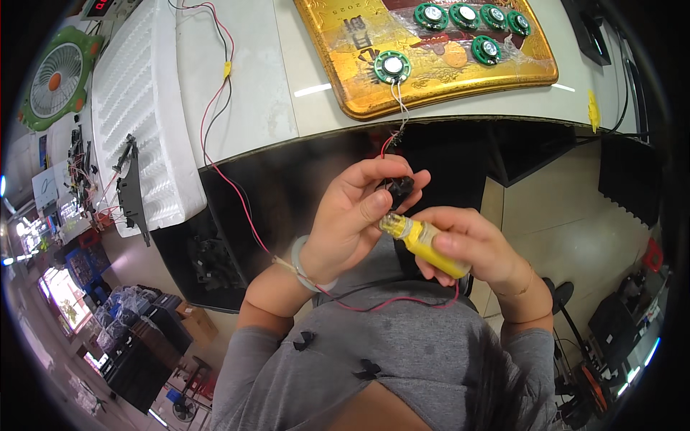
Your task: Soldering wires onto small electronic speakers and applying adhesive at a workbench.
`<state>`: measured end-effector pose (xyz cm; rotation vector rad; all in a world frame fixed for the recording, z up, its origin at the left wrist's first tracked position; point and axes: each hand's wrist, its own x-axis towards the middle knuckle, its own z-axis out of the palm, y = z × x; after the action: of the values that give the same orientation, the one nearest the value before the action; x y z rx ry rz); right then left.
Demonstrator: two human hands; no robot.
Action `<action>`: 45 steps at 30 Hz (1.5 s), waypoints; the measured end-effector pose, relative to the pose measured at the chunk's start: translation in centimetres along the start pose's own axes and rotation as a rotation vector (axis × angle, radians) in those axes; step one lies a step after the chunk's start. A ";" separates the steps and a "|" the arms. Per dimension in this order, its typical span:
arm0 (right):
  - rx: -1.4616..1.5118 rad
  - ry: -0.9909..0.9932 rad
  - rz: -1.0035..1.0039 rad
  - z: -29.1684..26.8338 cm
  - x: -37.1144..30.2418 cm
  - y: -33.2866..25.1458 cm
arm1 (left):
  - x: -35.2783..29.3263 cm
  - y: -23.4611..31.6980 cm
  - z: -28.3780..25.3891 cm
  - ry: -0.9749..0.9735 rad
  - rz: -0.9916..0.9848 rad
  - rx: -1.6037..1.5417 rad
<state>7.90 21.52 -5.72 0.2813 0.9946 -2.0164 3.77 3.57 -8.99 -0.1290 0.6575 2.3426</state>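
Between the thumb and fingers of my left hand [345,219] is a small black part [400,188], mostly covered by the fingers. Thin red, black and pale wires [402,118] run from it up to a round green-rimmed speaker [392,66] on the edge of the gold tray [352,97]. My right hand [480,244] is wrapped round a yellow, wired cylindrical tool [424,243] with a clear tip. That tip is close under the black part; whether they touch I cannot tell. A red and black cable [374,309] loops from the tool past my left wrist.
Several more speakers [466,16] sit on the tray, which rests on the white table [251,86]. At the left are a white foam sheet [136,93], black plastic parts [131,190] and a green fan [57,79]. The cable crosses the table's front edge.
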 end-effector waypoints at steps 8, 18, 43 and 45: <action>0.417 -0.072 0.073 -1.1 0.2 0.1 | 0.5 0.6 -0.9 -0.123 -0.004 0.178; 0.153 0.162 -0.017 0.5 -0.1 -0.3 | 1.1 0.4 -1.2 -0.150 0.094 0.407; -0.145 0.023 -0.311 -1.3 0.8 2.8 | 2.7 -0.7 -2.8 0.253 0.666 1.529; -0.117 -0.002 -0.315 -0.9 1.3 2.9 | 3.3 -0.7 -2.7 0.239 0.763 1.674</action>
<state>9.24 20.48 -8.55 0.0614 1.2120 -2.2256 1.47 4.70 -12.51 0.6949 2.8338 1.5465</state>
